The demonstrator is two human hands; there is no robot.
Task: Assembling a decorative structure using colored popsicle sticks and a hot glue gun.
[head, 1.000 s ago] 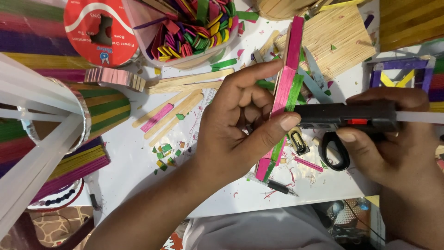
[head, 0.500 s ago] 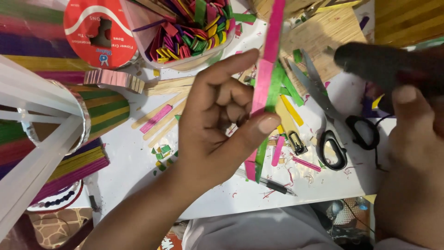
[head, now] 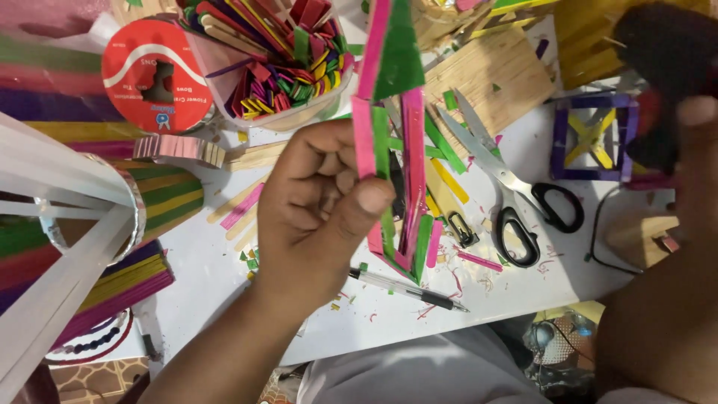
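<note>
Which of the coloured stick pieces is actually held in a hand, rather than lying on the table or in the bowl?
The pink-and-green stick frame, pinched by the left hand above the table; the others lie loose.

I find one labelled thing: a round red label with a white wavy band and a dark cut-out at its middle (head: 153, 75), on the face of a ribbon spool at the upper left. It sits just left of the clear plastic tub of coloured stick offcuts (head: 288, 75), nearly touching its wall. I see small white print and a blue mark on the label. No screens or signs show.
</note>
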